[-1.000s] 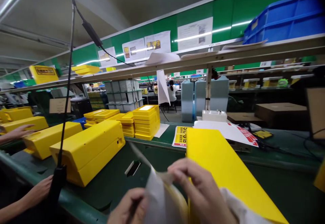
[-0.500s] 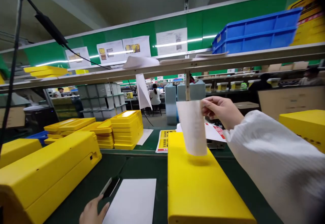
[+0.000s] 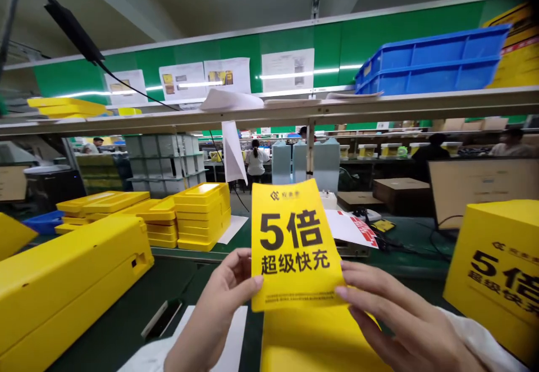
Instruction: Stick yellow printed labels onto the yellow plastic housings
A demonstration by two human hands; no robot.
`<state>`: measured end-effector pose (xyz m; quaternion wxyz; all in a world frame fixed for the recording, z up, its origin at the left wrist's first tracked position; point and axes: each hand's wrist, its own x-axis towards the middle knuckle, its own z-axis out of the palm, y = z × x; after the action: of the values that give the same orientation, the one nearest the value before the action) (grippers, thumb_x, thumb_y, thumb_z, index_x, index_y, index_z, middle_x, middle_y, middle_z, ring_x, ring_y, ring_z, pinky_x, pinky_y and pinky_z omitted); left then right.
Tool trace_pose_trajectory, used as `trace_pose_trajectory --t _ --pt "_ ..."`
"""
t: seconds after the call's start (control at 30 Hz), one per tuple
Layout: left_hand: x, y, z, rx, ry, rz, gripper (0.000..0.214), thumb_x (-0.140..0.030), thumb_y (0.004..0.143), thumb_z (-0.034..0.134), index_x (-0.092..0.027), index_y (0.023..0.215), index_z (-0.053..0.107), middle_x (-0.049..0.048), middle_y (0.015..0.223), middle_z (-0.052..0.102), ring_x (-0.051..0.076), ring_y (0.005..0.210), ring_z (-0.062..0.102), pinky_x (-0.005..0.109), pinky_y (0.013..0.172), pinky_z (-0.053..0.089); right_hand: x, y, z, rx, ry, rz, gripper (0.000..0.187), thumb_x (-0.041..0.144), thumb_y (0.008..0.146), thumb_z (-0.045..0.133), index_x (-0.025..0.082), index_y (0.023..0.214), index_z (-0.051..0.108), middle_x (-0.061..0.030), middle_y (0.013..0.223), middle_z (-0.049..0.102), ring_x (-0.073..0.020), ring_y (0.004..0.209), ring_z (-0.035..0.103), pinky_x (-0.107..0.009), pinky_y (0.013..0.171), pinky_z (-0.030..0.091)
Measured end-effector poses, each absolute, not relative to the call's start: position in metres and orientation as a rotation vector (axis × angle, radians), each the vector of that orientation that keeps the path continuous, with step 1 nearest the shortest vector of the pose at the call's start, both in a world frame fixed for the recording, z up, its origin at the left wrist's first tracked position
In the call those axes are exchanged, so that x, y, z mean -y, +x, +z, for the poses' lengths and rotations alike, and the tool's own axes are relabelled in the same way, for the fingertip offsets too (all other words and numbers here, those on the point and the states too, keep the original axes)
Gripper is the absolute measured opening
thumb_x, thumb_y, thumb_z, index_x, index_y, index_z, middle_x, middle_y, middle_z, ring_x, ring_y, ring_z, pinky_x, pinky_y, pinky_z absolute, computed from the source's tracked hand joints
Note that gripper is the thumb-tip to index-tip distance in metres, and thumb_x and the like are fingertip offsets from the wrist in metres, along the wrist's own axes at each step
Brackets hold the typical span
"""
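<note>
A yellow label (image 3: 295, 243) with black printed characters and a large 5 faces me, held up in front of me. My left hand (image 3: 233, 285) pinches its lower left edge between thumb and fingers. At the lower right edge, my right hand (image 3: 379, 296) grips it the same way. Beneath the label lies a plain yellow case (image 3: 311, 341), its far part hidden behind the label. White paper (image 3: 236, 335) lies on the dark green bench beside the case, partly covered by my left forearm.
A long yellow case (image 3: 76, 287) lies at left, with stacked yellow covers (image 3: 202, 214) behind it. To the right stands a yellow case (image 3: 497, 271) bearing the same print. A blue crate (image 3: 433, 60) sits on the overhead shelf (image 3: 168, 118). People work farther back.
The sheet has turned from its white side to its printed yellow side and come lower. My left hand has risen from beside the white paper and taken hold of its left edge.
</note>
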<state>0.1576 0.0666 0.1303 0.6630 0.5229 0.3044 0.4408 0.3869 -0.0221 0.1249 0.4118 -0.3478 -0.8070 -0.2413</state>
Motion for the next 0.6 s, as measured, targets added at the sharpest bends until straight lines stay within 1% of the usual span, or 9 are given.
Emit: trace_pose_trajectory --t 0.1,0.17,0.2,0.27,0.33,0.37,0.47,0.53,0.6 --pt "-0.076 0.174 0.130 -0.607 1.332 1.074 0.026 -0.026 0.076 0.063 -0.025 0.101 0.052 0.0011 0.102 0.060 0.014 0.097 0.055 0.024 0.081 0.047 0.015 0.395 0.121 1.821 -1.003 -0.532 0.015 0.014 0.080 0.056 0.019 0.092 0.063 -0.0055 0.091 0.065 -0.0157 0.087 0.061 -0.020 0.078 0.051" --pt "-0.082 0.185 0.133 -0.563 1.418 1.138 0.031 -0.027 0.075 0.064 -0.028 0.103 0.050 -0.0010 0.097 0.057 0.011 0.090 0.055 0.022 0.078 0.047 0.007 0.401 0.122 1.600 -1.109 -0.308 0.004 0.021 0.078 0.061 0.022 0.082 0.062 -0.0014 0.079 0.065 -0.0134 0.074 0.061 -0.019 0.066 0.052" --pt "-0.086 0.189 0.135 -0.569 1.448 1.194 0.035 -0.027 0.073 0.066 -0.028 0.104 0.049 -0.0024 0.095 0.055 0.010 0.083 0.055 0.021 0.074 0.047 0.003 0.404 0.122 1.467 -1.152 -0.145 0.006 0.026 0.077 0.064 0.022 0.080 0.060 -0.0002 0.075 0.065 -0.0131 0.069 0.061 -0.019 0.061 0.051" --pt "-0.094 0.196 0.137 -0.619 1.475 1.239 0.038 -0.029 0.069 0.070 -0.027 0.099 0.048 -0.0043 0.087 0.052 0.008 0.071 0.053 0.021 0.067 0.046 -0.006 0.411 0.123 1.219 -1.192 0.243 0.021 0.035 0.069 0.070 0.022 0.080 0.058 -0.0005 0.070 0.065 -0.0145 0.065 0.060 -0.022 0.058 0.050" --pt "-0.103 0.201 0.137 -0.672 1.475 1.160 0.032 -0.032 0.067 0.071 -0.023 0.087 0.048 -0.0046 0.078 0.052 0.008 0.067 0.052 0.022 0.064 0.043 -0.015 0.418 0.124 1.074 -1.193 0.573 0.032 0.041 0.061 0.076 0.019 0.077 0.058 -0.0020 0.068 0.064 -0.0157 0.064 0.059 -0.025 0.058 0.049" --pt "-0.107 0.202 0.136 -0.695 1.473 1.096 0.030 -0.033 0.067 0.071 -0.020 0.080 0.047 -0.0045 0.074 0.052 0.009 0.067 0.052 0.022 0.064 0.041 -0.018 0.421 0.123 1.048 -1.202 0.684 0.033 0.042 0.059 0.077 0.018 0.074 0.059 -0.0020 0.066 0.063 -0.0149 0.064 0.057 -0.024 0.058 0.047" --pt "-0.117 0.204 0.130 -0.781 1.456 0.952 0.030 -0.036 0.067 0.070 -0.018 0.068 0.046 -0.0039 0.067 0.049 0.012 0.070 0.050 0.023 0.065 0.037 -0.026 0.427 0.121 1.028 -1.294 0.853 0.033 0.046 0.060 0.075 0.018 0.067 0.059 0.0008 0.062 0.056 -0.0110 0.060 0.046 -0.021 0.052 0.036" --pt "-0.121 0.204 0.126 -0.829 1.437 0.877 0.030 -0.039 0.068 0.068 -0.018 0.066 0.047 -0.0025 0.071 0.048 0.014 0.074 0.049 0.025 0.068 0.036 -0.029 0.428 0.118 1.005 -1.337 0.938 0.033 0.048 0.062 0.072 0.018 0.067 0.058 0.0019 0.065 0.054 -0.0099 0.060 0.041 -0.020 0.052 0.031" --pt "-0.124 0.203 0.121 -0.841 1.431 0.833 0.031 -0.041 0.069 0.066 -0.017 0.061 0.048 0.0002 0.080 0.049 0.017 0.083 0.049 0.028 0.075 0.036 -0.031 0.428 0.115 0.985 -1.363 1.011 0.033 0.048 0.064 0.071 0.018 0.065 0.057 0.0027 0.065 0.052 -0.0093 0.060 0.038 -0.019 0.053 0.030"
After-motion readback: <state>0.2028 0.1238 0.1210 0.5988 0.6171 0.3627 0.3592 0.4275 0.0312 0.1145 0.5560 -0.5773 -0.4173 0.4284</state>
